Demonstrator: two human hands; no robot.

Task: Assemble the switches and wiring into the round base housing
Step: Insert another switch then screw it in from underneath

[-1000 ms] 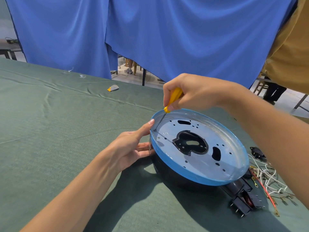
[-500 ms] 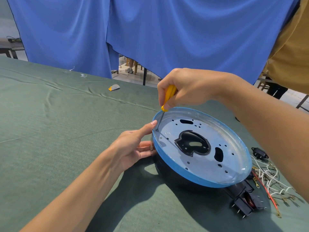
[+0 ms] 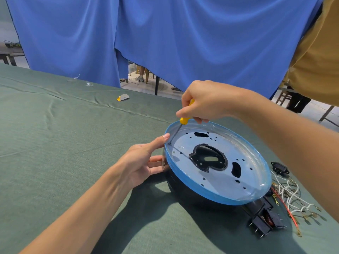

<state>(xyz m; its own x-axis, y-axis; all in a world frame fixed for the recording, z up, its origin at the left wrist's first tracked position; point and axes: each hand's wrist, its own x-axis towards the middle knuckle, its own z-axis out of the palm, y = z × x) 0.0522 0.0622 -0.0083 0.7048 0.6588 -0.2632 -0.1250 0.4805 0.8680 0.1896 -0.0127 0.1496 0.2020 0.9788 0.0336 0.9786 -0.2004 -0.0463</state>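
At base housing [image 3: 238, 143] rim, R hand [image 3: 205, 101] grips screwdriver [image 3: 184, 120] (tip down-left), L hand [image 3: 141, 160] flat.

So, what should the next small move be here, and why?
Probably turn the screwdriver with the right hand: its tip rests just inside the rim of the round base housing, while the left hand braces its side.

Blue curtain [image 3: 165, 43] hangs behind the green tablecloth [image 3: 55, 143] bearing a yellow-grey scrap [image 3: 123, 97].
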